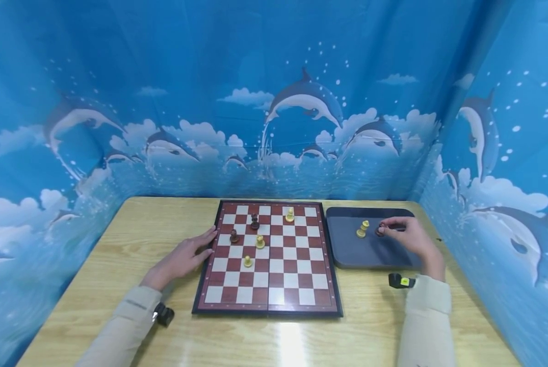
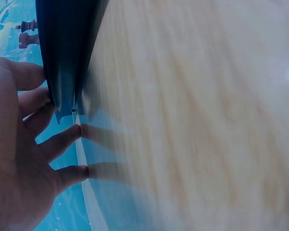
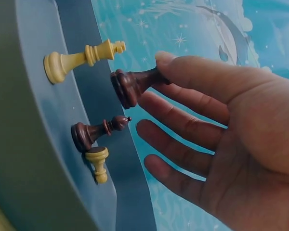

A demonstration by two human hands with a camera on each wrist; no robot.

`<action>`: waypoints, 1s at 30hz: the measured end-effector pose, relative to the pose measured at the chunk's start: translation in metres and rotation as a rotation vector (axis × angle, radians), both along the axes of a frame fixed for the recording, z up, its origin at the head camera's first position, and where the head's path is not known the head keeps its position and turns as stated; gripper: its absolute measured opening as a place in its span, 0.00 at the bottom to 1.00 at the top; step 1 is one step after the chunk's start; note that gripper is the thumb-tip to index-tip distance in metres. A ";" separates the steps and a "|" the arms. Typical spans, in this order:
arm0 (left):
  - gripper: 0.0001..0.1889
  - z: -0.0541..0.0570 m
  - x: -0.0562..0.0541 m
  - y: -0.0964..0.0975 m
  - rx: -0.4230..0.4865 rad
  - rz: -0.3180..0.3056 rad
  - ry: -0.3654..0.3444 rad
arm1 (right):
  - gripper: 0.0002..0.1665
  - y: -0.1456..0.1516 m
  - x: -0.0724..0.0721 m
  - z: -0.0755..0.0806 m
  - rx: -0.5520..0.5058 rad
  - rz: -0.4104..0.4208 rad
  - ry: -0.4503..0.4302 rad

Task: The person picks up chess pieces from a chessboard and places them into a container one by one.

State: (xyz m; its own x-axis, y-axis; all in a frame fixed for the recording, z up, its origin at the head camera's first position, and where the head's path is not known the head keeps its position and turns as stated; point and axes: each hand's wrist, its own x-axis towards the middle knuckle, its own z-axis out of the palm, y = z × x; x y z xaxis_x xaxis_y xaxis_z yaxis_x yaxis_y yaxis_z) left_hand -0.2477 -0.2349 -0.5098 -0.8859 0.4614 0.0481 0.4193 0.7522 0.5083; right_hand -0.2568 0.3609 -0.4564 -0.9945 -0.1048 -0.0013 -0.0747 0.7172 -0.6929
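My right hand [image 1: 413, 238] is over the grey tray [image 1: 347, 259], its thumb and index finger pinching the top of a dark brown chess piece [image 3: 130, 86]. The fingertips hide that piece's head; its base is off the tray floor. Beside it on the tray stand a yellow king [image 3: 79, 60] and a dark bishop [image 3: 94, 132], and a yellow pawn [image 3: 100, 163] lies on its side. My left hand [image 1: 182, 260] rests at the left edge of the red-and-white chessboard [image 1: 292, 280], fingers spread, with fingertips touching the board's dark side and the table.
On the board stand a yellow knight [image 1: 260, 242], a yellow pawn [image 1: 248, 261], another yellow piece [image 1: 290, 215] and two dark pieces, one a rook [image 2: 28, 40]. Board and tray sit side by side on a wooden table [image 1: 131, 244]. A blue dolphin curtain [image 1: 200, 76] hangs behind.
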 end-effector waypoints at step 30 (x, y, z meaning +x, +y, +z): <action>0.30 -0.004 -0.003 -0.001 0.004 -0.029 0.014 | 0.23 0.005 -0.004 -0.011 0.081 -0.023 -0.091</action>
State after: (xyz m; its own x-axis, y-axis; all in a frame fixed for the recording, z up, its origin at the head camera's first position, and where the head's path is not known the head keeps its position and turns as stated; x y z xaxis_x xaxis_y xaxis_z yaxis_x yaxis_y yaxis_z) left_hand -0.2506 -0.2361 -0.5134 -0.8713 0.4868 0.0627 0.4483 0.7374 0.5053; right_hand -0.2603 0.3655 -0.4677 -0.9921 -0.0777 -0.0988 0.0029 0.7718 -0.6358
